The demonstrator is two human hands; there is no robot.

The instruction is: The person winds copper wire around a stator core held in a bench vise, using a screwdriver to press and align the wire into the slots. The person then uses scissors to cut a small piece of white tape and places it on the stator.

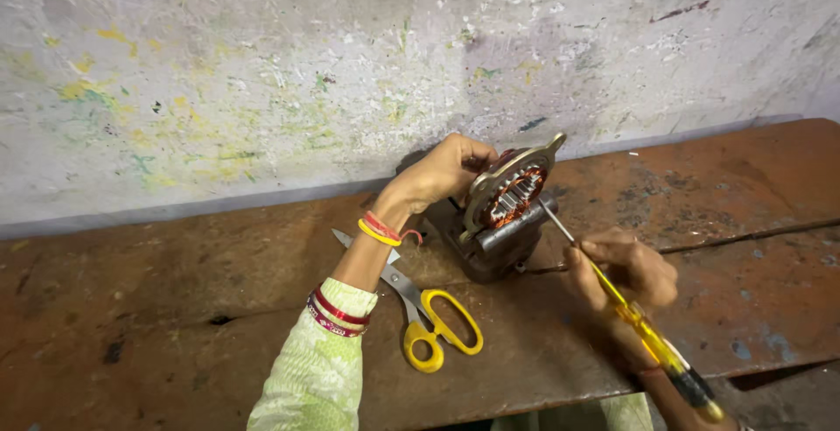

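Note:
A round motor stator [511, 193] with copper windings and a brass-coloured rim stands tilted on a dark metal block [490, 243] on the rusty brown bench [175, 308]. My left hand [442, 171] grips the stator from behind its left side. My right hand [626, 269] holds a yellow-handled screwdriver [647, 336]; its thin metal shaft reaches up-left, and the tip touches the stator's lower right edge.
Yellow-handled scissors [433, 326] lie on the bench under my left forearm, blades pointing up-left. A paint-flecked whitish wall [262, 72] rises behind the bench. A crack runs across the bench top at the right [744, 234].

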